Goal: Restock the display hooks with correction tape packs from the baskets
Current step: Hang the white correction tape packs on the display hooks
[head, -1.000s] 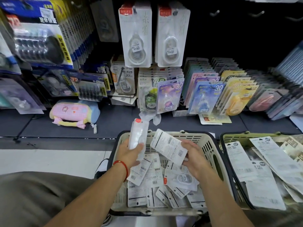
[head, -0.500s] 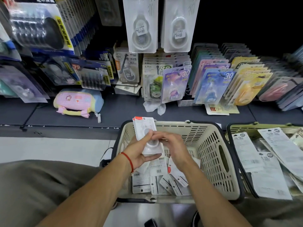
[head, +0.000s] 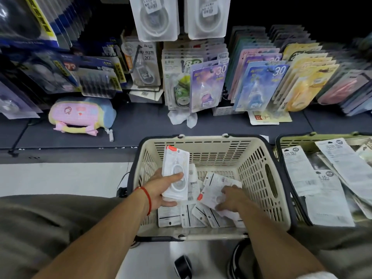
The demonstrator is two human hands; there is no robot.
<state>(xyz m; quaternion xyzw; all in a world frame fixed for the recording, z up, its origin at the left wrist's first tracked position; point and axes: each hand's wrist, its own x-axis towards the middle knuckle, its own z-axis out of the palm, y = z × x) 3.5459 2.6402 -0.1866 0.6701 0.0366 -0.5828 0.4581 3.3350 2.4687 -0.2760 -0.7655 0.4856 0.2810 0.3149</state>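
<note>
Above the left part of the cream basket (head: 259,170), the left hand (head: 161,190) holds a small stack of correction tape packs (head: 177,174); its thumb lies across the front blister and the other fingers seem curled behind, so the stack is pinched between them. The long axis of this stack runs away from the person toward the back wall of the basket, with the red hang tab pointing to the far side and leaning a little to the left. Near the middle of the basket, the right hand (head: 229,198) grips another pack (head: 217,188) that lies slanted on the loose packs (head: 191,216) at the bottom, its red tab pointing toward the person's side.

I think the main risk is slipping: the packs are smooth plastic, and the stack may fan out or drop when one more is added. The new pack also points the opposite way, so its hang hole would not line up unless it is turned. Beyond the basket, the white hanging packs (head: 155,19) show the likely hooks; these I cannot see.
</note>
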